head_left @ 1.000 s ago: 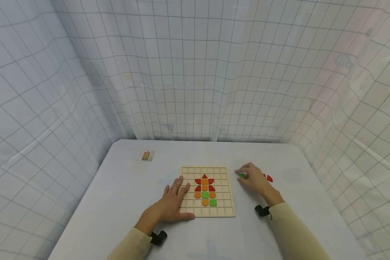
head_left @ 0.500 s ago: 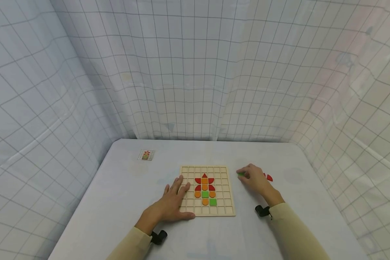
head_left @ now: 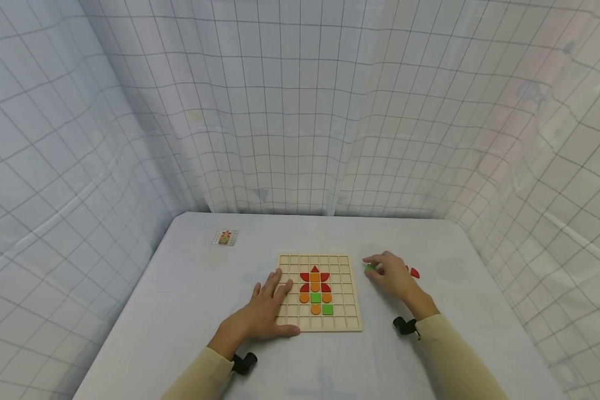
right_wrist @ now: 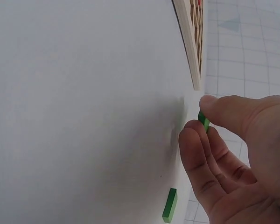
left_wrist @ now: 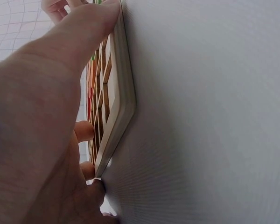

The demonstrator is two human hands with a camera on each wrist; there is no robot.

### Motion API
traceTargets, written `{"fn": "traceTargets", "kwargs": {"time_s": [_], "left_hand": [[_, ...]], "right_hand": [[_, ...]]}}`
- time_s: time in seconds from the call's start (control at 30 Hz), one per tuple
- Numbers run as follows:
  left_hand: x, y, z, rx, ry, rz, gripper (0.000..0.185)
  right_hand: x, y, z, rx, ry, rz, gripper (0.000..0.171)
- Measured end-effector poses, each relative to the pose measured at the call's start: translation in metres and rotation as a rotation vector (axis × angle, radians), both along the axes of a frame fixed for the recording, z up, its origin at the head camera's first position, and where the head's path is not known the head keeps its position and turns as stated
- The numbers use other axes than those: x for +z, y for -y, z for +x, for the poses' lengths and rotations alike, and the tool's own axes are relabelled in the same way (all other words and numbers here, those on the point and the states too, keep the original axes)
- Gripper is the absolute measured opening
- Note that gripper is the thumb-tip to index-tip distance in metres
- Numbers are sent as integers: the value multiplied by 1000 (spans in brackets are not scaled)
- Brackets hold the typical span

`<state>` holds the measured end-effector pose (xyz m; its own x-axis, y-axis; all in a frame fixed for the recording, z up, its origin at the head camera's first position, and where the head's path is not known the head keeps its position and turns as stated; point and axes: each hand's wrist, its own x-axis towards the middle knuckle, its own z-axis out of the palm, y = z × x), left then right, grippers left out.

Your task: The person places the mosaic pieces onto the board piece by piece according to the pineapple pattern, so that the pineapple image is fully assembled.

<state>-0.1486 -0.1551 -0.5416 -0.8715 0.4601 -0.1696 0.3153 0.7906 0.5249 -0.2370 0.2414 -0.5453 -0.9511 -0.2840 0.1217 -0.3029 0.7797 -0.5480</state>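
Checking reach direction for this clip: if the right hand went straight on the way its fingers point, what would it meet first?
Probably the wooden grid board: the right hand, pinching a green piece, points left toward its right edge, with only bare table between. Depth is uncertain.

No text, label, brand, number or sign can be read in any view. A small card (head_left: pixel 225 238) is seen at the far left of the table (head_left: pixel 190 311), but only a tiny coloured figure is shown on it, and no writing can be made out. Only coloured pieces are carried by the board (head_left: pixel 350 322); nothing is printed on it.
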Motion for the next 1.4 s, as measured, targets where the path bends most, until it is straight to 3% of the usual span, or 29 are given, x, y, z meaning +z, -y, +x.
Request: {"fn": "traceTargets", "kwargs": {"time_s": [0.53,0.9,1.07,1.4], "left_hand": [[-2,0,-1,-1,-1,-3,123],[-4,0,-2,-1,-3,-6,124],[-2,0,-1,1,-3,-5,124],[0,0,-1,-7,-7,1,123]], "right_hand": [[22,28,23,69,-16,-52,17],[29,60,39,264,15,-83,20],[30,74,46,306,59,-98,23],[26,99,57,405,51,-116,25]]}}
